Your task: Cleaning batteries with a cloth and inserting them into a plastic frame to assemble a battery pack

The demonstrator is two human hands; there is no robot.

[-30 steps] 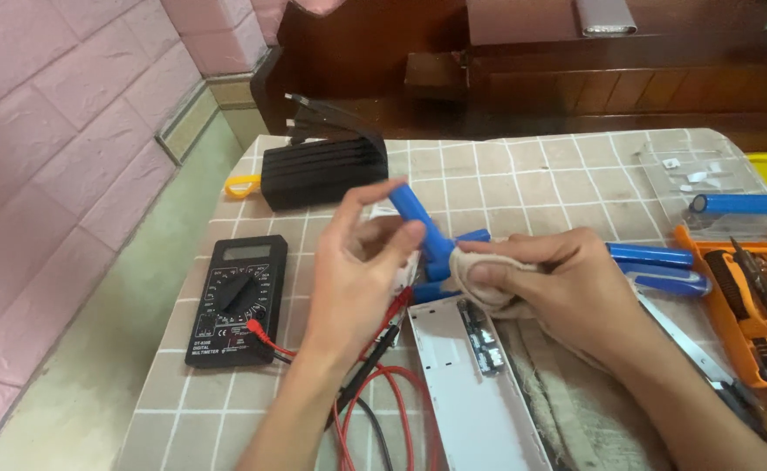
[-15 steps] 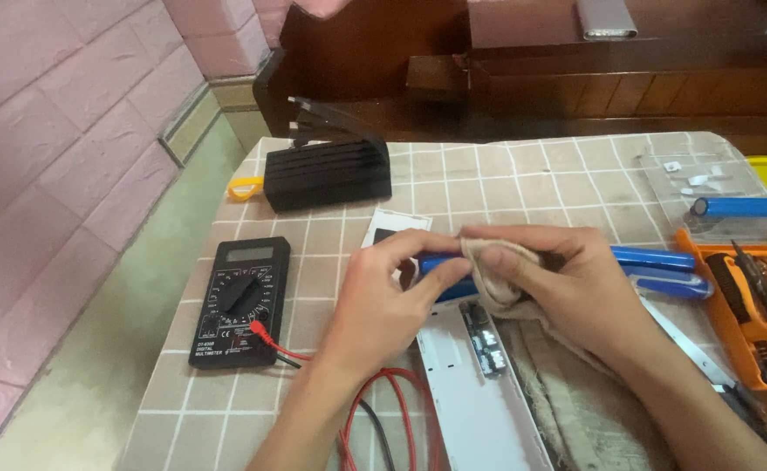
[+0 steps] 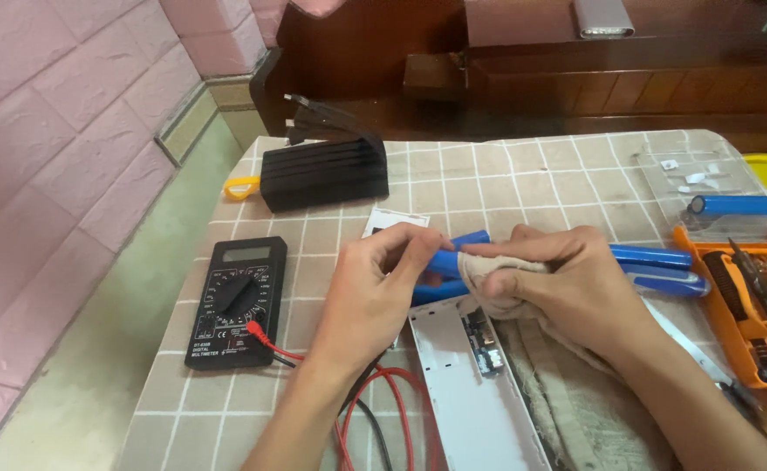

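Hands meet above a checked tablecloth [image 3: 523, 179]. The left hand [image 3: 375, 292] pinches one end of a blue cylindrical cell [image 3: 455, 257]; the right hand [image 3: 567, 283], curled shut, grips a beige cloth [image 3: 497, 279] wrapped round the cell's other end. Below lies an open white casing [image 3: 466, 392]. A black multimeter [image 3: 237, 301] sits left, an orange tool case [image 3: 754, 310] right. Pink brick wall [image 3: 61, 148] flanks the table.
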